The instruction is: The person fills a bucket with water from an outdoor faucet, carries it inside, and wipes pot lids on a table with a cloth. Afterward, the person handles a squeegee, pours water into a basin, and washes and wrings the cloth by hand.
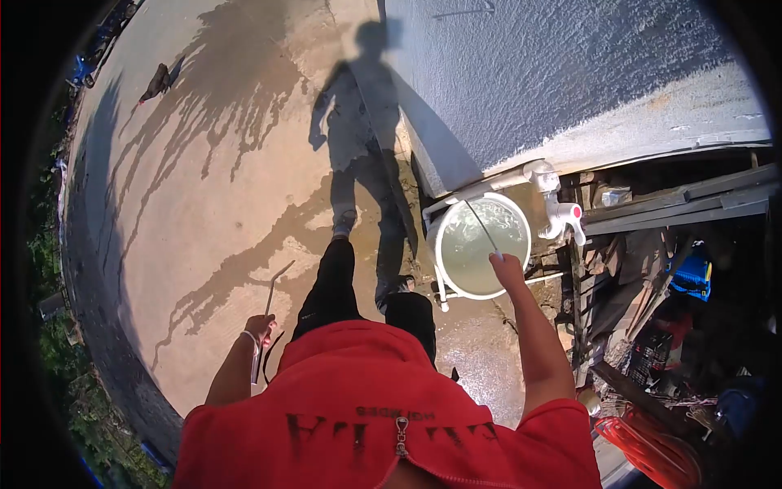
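Note:
My left hand (261, 328), low at the left, is closed around a long thin tool (278, 281). Its dark upper end bends to the right, and a flat shiny strip runs below the fist; its exact kind is unclear. My right hand (507, 269) is closed on the near end of a thin straight rod (482, 226), held over the white bucket (437, 253). The rod slants toward the bucket's far rim. Cloudy greenish water (475, 265) fills the bucket, with ripples or foam at its far side. Whether the rod's tip touches the water I cannot tell.
A white tap (562, 216) with a red mark joins a white pipe (489, 183) beside the bucket. Planks (684, 200) and clutter lie right, including a blue item (692, 277) and red hose-like coils (652, 448). A pale wall (554, 81) rises ahead. A chicken (155, 82) stands on concrete.

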Tool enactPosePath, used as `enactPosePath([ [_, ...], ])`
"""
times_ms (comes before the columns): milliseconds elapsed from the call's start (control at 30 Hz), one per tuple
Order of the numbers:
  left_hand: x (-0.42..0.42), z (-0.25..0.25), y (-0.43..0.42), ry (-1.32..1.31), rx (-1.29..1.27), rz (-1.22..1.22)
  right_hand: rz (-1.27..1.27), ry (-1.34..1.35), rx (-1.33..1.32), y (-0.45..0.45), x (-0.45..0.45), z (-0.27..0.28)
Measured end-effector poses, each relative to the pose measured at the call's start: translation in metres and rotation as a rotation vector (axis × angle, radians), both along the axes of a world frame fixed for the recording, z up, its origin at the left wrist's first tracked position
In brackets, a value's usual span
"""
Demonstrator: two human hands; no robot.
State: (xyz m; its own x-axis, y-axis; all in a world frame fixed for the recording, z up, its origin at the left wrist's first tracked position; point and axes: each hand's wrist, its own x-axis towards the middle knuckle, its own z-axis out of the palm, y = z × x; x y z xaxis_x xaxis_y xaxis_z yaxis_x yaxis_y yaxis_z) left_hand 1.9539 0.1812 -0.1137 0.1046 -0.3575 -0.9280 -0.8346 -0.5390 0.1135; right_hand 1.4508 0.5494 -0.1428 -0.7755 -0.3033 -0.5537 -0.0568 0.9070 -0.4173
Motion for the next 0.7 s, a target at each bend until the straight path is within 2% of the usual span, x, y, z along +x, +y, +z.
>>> enactPosePath([
  [67,0.039,-0.011,0.010,0.014,-0.021,0.059,0.034,0.056,-0.026,0.001,-0.017,-0.010],
  [133,0.061,0.007,0.030,-0.049,-0.023,0.162,0.096,0.065,-0.028,0.013,-0.023,-0.033],
  [200,0.102,0.011,0.050,-0.091,-0.007,0.179,-0.128,-0.087,-0.088,0.021,-0.019,-0.050],
  [233,0.123,0.013,0.060,-0.127,0.005,0.151,-0.111,-0.093,-0.076,0.013,-0.013,-0.040],
  [300,0.158,0.018,0.080,-0.189,0.062,0.164,-0.409,-0.313,-0.124,-0.011,0.013,0.000],
  [333,0.173,0.019,0.089,-0.241,0.106,0.162,-0.392,-0.314,-0.111,-0.020,0.025,0.011],
  [400,0.196,0.028,0.109,-0.271,0.140,0.215,-0.518,-0.413,-0.116,-0.042,0.052,0.029],
  [567,0.213,0.034,0.110,-0.309,0.218,0.140,-0.497,-0.577,-0.131,-0.089,0.095,0.067],
  [700,0.210,0.012,0.057,-0.264,0.290,0.090,-0.536,-0.677,-0.107,-0.138,0.126,0.076],
])
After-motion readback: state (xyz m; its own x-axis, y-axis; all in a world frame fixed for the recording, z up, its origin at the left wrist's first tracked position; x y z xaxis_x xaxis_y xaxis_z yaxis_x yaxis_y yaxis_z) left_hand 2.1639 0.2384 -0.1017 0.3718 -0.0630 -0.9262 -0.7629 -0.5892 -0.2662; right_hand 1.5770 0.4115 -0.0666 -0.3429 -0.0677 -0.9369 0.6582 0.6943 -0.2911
